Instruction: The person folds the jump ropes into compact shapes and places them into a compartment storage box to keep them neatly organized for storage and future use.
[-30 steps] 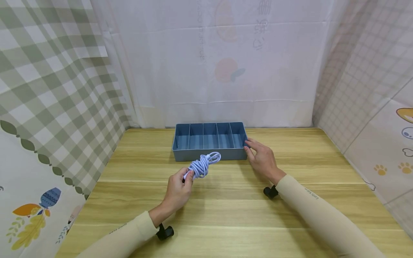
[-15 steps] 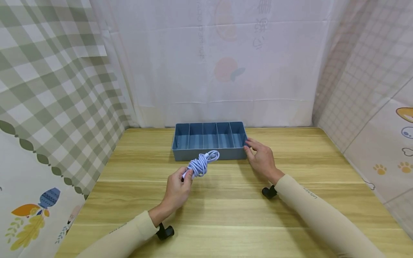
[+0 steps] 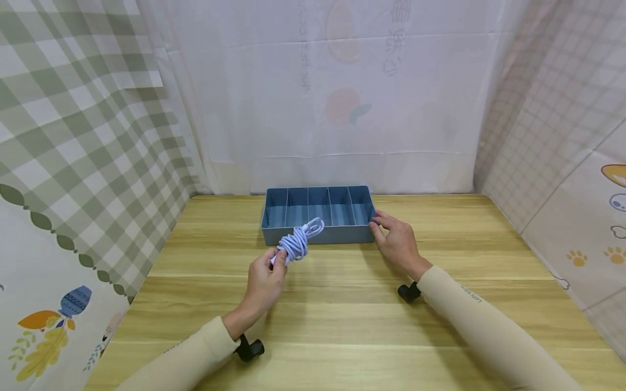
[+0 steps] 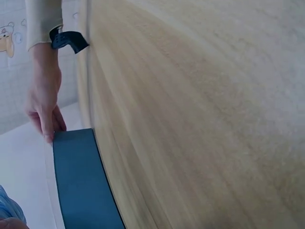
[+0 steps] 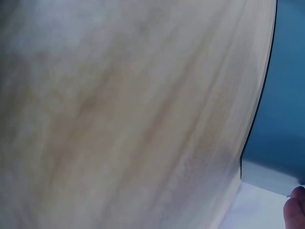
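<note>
In the head view, my left hand [image 3: 264, 279] pinches one end of a coiled pale lavender cable [image 3: 295, 244]. The cable is wound round its middle, and its looped end points toward the far right, overlapping the front of a blue-grey divided storage box [image 3: 342, 234]. My right hand [image 3: 398, 243] holds the box's right end, thumb at the front corner and fingers at the rim. The left wrist view catches only a bit of the cable [image 4: 8, 207] at its lower left corner. Fingertips [image 5: 294, 210] show beside the box [image 5: 283, 95] in the right wrist view.
The box stands on a wood-grain table [image 3: 332, 326], close to its back edge, and thin dividers split it into several compartments. Behind hangs a white curtain [image 3: 244, 98]. A green checked cloth [image 3: 88, 98] lines the left side, a patterned sheet [image 3: 562, 163] the right.
My left hand has moved slightly left and up with the cable, whose loop now tilts higher over the box front. My right hand and the box stay put.
</note>
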{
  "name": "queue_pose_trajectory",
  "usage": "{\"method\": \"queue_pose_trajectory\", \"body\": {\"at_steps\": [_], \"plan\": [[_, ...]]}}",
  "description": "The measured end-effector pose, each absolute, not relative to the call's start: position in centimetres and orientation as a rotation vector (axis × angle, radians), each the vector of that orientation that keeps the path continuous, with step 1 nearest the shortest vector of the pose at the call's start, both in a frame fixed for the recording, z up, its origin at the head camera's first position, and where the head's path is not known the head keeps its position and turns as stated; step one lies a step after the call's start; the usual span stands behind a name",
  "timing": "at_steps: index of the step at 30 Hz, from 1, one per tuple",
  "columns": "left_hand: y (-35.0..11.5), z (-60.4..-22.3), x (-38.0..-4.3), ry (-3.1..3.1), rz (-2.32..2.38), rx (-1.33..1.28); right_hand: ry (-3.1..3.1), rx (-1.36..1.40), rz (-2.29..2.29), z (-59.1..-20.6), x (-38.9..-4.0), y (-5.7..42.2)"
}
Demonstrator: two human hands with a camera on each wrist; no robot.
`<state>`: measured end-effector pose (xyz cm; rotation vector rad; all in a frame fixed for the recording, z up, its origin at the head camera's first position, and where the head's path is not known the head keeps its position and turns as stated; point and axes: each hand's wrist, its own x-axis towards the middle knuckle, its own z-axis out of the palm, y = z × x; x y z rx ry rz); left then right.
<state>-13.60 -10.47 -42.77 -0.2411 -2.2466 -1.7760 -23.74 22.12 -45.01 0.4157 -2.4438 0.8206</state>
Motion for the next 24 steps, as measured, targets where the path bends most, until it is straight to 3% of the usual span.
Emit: {"method": "queue_pose_trajectory", "body": {"at_steps": [24], "plan": [[-11.0,-40.9,-15.5,-2.197,-1.905,-0.059,-2.458,0.415,0.821,-44.8,-23.5,22.0]]}}
